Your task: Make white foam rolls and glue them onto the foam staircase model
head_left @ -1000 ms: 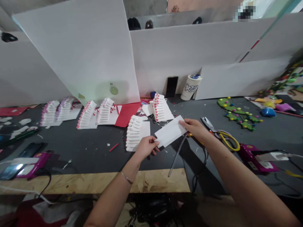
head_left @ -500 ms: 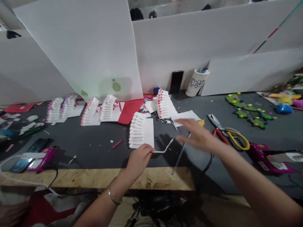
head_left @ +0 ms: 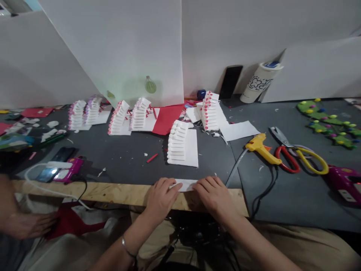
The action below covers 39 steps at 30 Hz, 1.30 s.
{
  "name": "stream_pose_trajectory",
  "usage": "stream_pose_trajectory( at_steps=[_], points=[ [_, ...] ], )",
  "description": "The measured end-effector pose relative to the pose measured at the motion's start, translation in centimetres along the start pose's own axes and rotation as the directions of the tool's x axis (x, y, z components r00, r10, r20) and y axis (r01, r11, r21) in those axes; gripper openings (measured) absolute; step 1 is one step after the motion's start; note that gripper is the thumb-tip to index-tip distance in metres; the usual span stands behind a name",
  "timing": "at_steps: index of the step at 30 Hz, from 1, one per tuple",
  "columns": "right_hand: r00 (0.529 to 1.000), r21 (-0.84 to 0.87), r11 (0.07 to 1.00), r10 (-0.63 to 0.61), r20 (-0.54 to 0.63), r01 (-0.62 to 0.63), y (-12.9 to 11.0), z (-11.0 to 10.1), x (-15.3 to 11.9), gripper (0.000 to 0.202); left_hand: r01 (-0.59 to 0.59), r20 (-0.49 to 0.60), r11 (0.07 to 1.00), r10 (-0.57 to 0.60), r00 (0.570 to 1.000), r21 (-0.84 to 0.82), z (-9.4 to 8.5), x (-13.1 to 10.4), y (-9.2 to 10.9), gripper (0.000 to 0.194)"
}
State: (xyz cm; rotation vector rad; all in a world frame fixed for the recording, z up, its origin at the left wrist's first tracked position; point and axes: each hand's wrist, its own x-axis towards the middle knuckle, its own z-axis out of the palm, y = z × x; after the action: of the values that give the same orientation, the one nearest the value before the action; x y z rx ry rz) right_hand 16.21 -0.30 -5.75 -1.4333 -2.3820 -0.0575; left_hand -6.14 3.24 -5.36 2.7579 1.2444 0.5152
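At the front edge of the table, a short flat white strip (head_left: 185, 184) of paper or felt stretches between my two hands. My left hand (head_left: 162, 195) grips its left end with thumb and fingers. At the other end, the fingers of my right hand (head_left: 213, 194) are bent over the strip; their tips are partly hidden. Just beyond lies a white card (head_left: 191, 148) with a stepped row of white round-tipped sticks (head_left: 176, 145) along its left side.
Similar cards with pink-tipped sticks (head_left: 211, 113) stand farther back. A yellow glue gun (head_left: 263, 148), its cord, and scissors (head_left: 299, 154) lie right. A white cup (head_left: 259, 84) and phone (head_left: 231, 81) lean at the wall. Another person's hand (head_left: 36, 224) is at lower left.
My right hand has come down and left to the strip. Instead of a thin crooked white strip in my left hand, a wider flat one shows between both hands. The camera view has shifted.
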Motion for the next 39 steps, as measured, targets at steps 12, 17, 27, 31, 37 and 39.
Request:
stream_pose_trajectory(
  at_steps=[12, 17, 27, 31, 37, 39],
  points=[
    [0.996, -0.024, 0.996, 0.081, 0.038, -0.080, 1.7, 0.0, -0.2, 0.021, -0.060, 0.033, 0.998, 0.060, 0.998, 0.009, 0.6, 1.7, -1.6, 0.012],
    [0.981, 0.062, 0.979, 0.192, -0.002, -0.192, 2.1, 0.6, -0.4, 0.016, 0.057, 0.040, 0.975, -0.050, 0.998, -0.214, 0.8, 2.0, -2.3, 0.013],
    [0.913, 0.044, 0.918, 0.397, -0.094, -0.395, 2.1, 0.8, -0.7, 0.029, 0.337, 0.192, 0.904, -0.293, 0.937, -0.265, 0.4, 2.8, -3.8, 0.014],
    [0.904, 0.030, 0.908, 0.418, -0.093, -0.417, 2.1, 0.7, -0.7, 0.029, 0.344, 0.223, 0.896, -0.288, 0.931, -0.280, 0.4, 3.3, -4.0, 0.018],
    [0.902, 0.054, 0.908, 0.419, -0.107, -0.416, 2.6, 0.9, -0.8, 0.024, 0.354, 0.275, 0.903, -0.286, 0.918, -0.243, -0.2, 3.8, -3.9, 0.019],
    [0.900, 0.065, 0.906, 0.424, -0.105, -0.419, 2.7, 1.0, -0.8, 0.024, 0.364, 0.293, 0.901, -0.290, 0.911, -0.238, -0.3, 3.9, -3.8, 0.018]
  ],
)
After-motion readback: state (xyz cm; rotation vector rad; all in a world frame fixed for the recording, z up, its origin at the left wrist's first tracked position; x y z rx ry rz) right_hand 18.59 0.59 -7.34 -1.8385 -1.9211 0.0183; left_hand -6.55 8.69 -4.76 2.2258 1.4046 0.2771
